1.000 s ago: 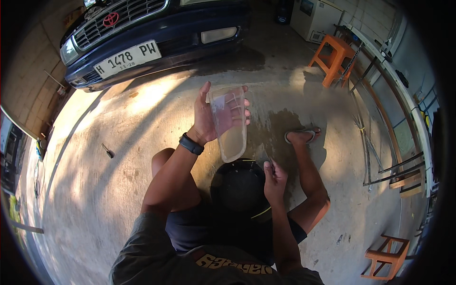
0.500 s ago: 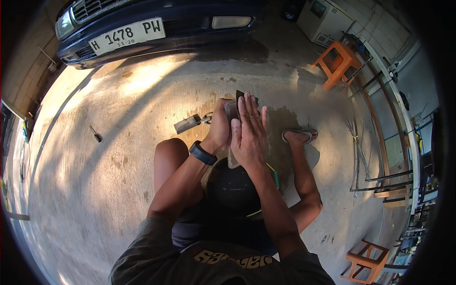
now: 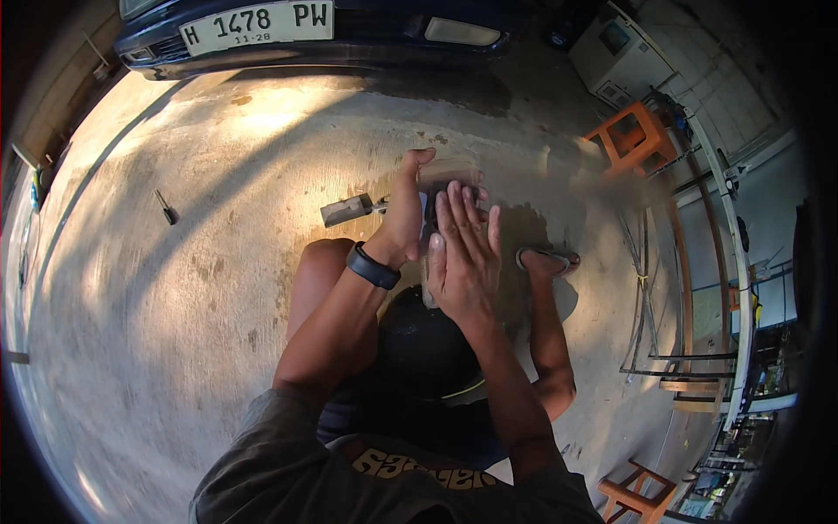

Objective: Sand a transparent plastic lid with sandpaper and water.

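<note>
My right hand (image 3: pixel 467 253) lies flat, fingers stretched out side by side, over a dark flat piece (image 3: pixel 443 188) that is mostly hidden beneath it. Under both sits a greyish, see-through-looking oblong thing (image 3: pixel 430 293), whose kind I cannot make out. My left hand (image 3: pixel 401 210), with a dark band on its wrist, stands edge-up along the oblong's left side. Its thumb is stretched out and away, while its other fingers are hidden. A rounded black object (image 3: pixel 426 345) is between my legs, below my hands. Just left of my left hand, a grey block (image 3: pixel 346 210) with a metal fitting rests on the concrete.
A small dark-handled tool (image 3: pixel 165 208) lies on the concrete floor (image 3: pixel 209 288) at left. The dark blue car's bumper (image 3: pixel 349 57) spans the far side. Orange stools (image 3: pixel 628 140) stand right, by metal framing (image 3: pixel 716 175) and thin rods (image 3: pixel 643 279). My sandaled foot (image 3: pixel 548 262) is at right.
My left thumb has lifted off and swung outward, and the left hand has turned edge-up. My right hand has moved slightly down and right. The whole view has shifted a little.
</note>
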Demonstrator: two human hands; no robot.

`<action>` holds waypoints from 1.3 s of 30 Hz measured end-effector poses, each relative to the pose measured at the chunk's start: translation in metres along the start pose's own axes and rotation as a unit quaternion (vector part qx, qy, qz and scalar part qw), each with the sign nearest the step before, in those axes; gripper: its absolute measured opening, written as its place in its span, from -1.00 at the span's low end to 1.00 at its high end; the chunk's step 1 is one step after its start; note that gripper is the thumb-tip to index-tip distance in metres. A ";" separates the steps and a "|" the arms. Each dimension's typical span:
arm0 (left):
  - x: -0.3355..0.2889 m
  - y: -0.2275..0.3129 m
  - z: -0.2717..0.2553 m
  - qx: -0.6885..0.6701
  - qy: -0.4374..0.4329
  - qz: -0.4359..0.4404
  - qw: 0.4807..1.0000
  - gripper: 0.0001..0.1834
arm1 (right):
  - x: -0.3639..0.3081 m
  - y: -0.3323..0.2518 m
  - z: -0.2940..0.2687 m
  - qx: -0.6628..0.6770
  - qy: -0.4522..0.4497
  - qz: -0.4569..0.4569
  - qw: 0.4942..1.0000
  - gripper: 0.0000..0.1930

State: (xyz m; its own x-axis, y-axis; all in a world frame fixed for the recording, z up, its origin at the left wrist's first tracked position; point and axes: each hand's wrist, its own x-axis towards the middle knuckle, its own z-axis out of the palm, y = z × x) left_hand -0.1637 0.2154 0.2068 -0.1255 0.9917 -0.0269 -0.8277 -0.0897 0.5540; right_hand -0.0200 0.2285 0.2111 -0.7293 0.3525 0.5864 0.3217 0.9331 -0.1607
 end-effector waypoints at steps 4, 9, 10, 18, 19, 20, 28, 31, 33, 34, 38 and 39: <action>-0.011 0.027 -0.005 -0.047 0.031 -0.017 0.998 -0.18 | -0.013 -0.016 0.004 0.043 -0.058 -0.007 0.997 -0.48; -0.001 -0.003 0.010 0.060 0.099 0.020 0.993 -0.13 | 0.000 0.007 0.001 0.036 -0.018 -0.008 0.999 -0.47; -0.006 0.000 0.012 0.057 0.100 0.016 0.993 -0.13 | -0.004 0.000 -0.002 0.035 -0.022 -0.005 0.999 -0.47; -0.011 0.009 -0.004 0.049 0.020 0.009 0.999 -0.10 | -0.012 -0.020 -0.007 0.048 -0.058 -0.028 0.997 -0.49; -0.010 0.008 -0.007 0.048 0.030 0.022 0.998 -0.11 | -0.014 -0.028 -0.006 0.051 -0.060 -0.013 0.997 -0.49; -0.010 0.013 -0.007 0.047 0.026 0.019 0.998 -0.11 | -0.018 -0.031 -0.004 0.050 -0.058 0.005 0.997 -0.49; -0.020 0.022 -0.004 0.004 0.056 0.023 0.998 -0.14 | -0.009 -0.036 0.004 0.080 -0.050 0.031 0.995 -0.47; -0.025 0.037 -0.010 -0.005 0.061 -0.006 0.998 -0.14 | -0.031 -0.032 0.009 0.084 -0.081 0.027 0.993 -0.47; -0.026 0.023 0.002 -0.003 0.073 0.001 0.997 -0.12 | -0.001 -0.023 0.006 0.056 -0.038 0.006 0.998 -0.45; -0.024 0.019 0.014 -0.013 0.108 0.035 0.993 -0.12 | -0.004 -0.026 0.006 0.060 -0.045 0.009 0.997 -0.45; -0.033 0.044 -0.022 -0.012 0.041 0.005 0.999 -0.21 | -0.033 -0.042 0.011 0.082 -0.094 0.026 0.992 -0.46; -0.027 0.040 -0.025 -0.030 0.014 -0.006 0.999 -0.19 | -0.030 -0.034 0.014 0.069 -0.084 0.019 0.994 -0.46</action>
State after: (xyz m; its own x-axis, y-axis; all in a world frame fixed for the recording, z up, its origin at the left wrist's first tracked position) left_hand -0.2065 0.1825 0.2090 -0.1297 0.9899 -0.0571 -0.8604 -0.0837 0.5027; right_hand -0.0172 0.1872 0.1880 -0.8129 0.3834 0.4384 0.2729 0.9158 -0.2949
